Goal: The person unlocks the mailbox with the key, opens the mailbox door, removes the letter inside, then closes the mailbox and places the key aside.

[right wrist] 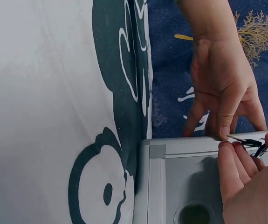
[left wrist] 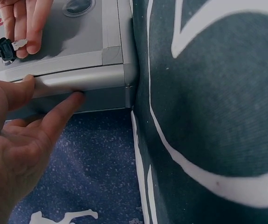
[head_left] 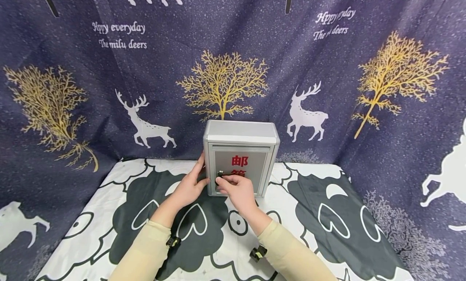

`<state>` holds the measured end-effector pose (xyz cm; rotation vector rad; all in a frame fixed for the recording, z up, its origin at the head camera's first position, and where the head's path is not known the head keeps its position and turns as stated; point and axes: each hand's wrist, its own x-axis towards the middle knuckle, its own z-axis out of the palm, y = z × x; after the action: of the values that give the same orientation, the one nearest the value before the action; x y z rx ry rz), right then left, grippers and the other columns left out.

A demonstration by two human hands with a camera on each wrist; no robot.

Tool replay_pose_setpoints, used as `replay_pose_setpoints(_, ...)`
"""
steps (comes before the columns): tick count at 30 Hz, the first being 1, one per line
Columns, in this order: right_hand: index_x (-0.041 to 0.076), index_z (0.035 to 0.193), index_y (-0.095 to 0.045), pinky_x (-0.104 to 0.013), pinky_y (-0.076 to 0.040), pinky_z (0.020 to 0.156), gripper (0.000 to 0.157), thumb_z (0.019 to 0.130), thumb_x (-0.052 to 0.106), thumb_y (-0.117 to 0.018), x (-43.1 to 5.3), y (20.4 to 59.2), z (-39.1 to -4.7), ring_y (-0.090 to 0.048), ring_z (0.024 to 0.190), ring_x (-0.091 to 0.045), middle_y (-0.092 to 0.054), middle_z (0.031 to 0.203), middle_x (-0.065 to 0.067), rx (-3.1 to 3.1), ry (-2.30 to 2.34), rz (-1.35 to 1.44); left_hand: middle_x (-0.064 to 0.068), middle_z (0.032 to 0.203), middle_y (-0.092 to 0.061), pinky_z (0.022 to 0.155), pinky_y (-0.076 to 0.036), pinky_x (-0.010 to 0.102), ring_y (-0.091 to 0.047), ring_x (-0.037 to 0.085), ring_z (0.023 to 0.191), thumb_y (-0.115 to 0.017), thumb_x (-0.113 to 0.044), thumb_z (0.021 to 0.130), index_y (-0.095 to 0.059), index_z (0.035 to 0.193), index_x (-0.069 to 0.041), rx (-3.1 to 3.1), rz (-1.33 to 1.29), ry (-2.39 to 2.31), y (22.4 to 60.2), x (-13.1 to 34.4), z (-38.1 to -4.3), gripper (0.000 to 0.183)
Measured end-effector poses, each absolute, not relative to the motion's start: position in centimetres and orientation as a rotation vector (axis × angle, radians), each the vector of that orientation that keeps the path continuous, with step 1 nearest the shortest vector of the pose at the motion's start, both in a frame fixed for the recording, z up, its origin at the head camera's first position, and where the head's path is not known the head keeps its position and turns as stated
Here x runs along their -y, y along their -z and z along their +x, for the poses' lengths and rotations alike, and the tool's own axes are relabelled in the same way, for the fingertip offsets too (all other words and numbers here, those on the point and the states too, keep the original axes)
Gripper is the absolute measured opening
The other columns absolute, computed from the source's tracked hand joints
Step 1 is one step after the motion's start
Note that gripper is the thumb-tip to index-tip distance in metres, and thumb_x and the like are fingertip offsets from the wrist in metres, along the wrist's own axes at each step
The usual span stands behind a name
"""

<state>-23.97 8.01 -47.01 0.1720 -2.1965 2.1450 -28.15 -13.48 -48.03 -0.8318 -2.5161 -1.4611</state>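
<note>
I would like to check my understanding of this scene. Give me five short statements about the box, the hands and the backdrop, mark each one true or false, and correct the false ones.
1. The box stands upright on the cloth. True.
2. The characters on its front are blue. False: they are red.
3. The left hand touches the side of the box. True.
4. The right hand lies flat on top of the box. False: it is in front of the box, and its fingers hold a key.
5. The backdrop shows white deer and yellow trees. True.
</note>
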Motion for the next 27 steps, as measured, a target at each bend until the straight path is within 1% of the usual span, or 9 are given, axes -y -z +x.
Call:
replay_pose_setpoints(7, -0.007, 0.126, -0.079, -0.041, -0.068, 0.089, 0.042, 0.102, 0.027, -0.085, -8.2, 47.3, -24.1, -0.083, 0.099, -0.038, -0.083, 0.103, -0.021, 2.115, -2.331, 0.168, 0.023, 0.178, -0.032, 0.122, -0.043, 0.064, -0.048, 0.048, 0.153, -0.068, 0.001, 0.109, -0.001, 0.182, -0.031, 2.507, -0.842, 1.447, 48.2, 13.6, -28.2, 0.104)
replay_pose_setpoints(12, -0.009, 0.128, -0.077, -0.042, -0.067, 0.092, 0.042, 0.104, 0.024, -0.083, -8.4, 47.5, -24.2, -0.084, 0.099, -0.028, -0.082, 0.109, -0.022, 2.053, -2.471, 0.187, 0.023, 0.179, -0.031, 0.121, -0.044, 0.065, -0.047, 0.048, 0.154, -0.067, 0.001, 0.11, 0.0, 0.181, -0.032, 2.514, -0.837, 1.451, 48.3, 13.7, -28.2, 0.103)
replay_pose_setpoints(15, -0.01, 0.129, -0.076, -0.043, -0.067, 0.093, 0.042, 0.104, 0.024, -0.083, -8.5, 47.8, -24.3, -0.084, 0.099, -0.025, -0.082, 0.11, -0.023, 2.015, -2.551, 0.196, 0.024, 0.178, -0.033, 0.121, -0.044, 0.065, -0.048, 0.048, 0.154, -0.067, 0.001, 0.109, -0.001, 0.182, -0.031, 2.513, -0.838, 1.45, 48.3, 13.6, -28.2, 0.103)
replay_pose_setpoints(20, -0.011, 0.131, -0.074, -0.044, -0.066, 0.095, 0.044, 0.105, 0.023, -0.081, -8.6, 48.1, -24.4, -0.083, 0.1, -0.024, -0.082, 0.111, -0.022, 1.962, -2.655, 0.203, 0.025, 0.177, -0.034, 0.121, -0.045, 0.065, -0.049, 0.049, 0.153, -0.067, 0.002, 0.109, -0.001, 0.182, -0.03, 2.516, -0.831, 1.454, 48.3, 13.6, -28.3, 0.103)
replay_pose_setpoints(27, -0.011, 0.132, -0.071, -0.042, -0.066, 0.095, 0.041, 0.106, 0.02, -0.078, -8.7, 48.2, -24.5, -0.083, 0.1, -0.023, -0.083, 0.111, -0.02, 1.897, -2.776, 0.167, 0.025, 0.177, -0.033, 0.123, -0.042, 0.065, -0.048, 0.048, 0.154, -0.066, 0.0, 0.11, -0.001, 0.182, -0.03, 2.533, -0.818, 1.449, 48.4, 13.6, -28.3, 0.101)
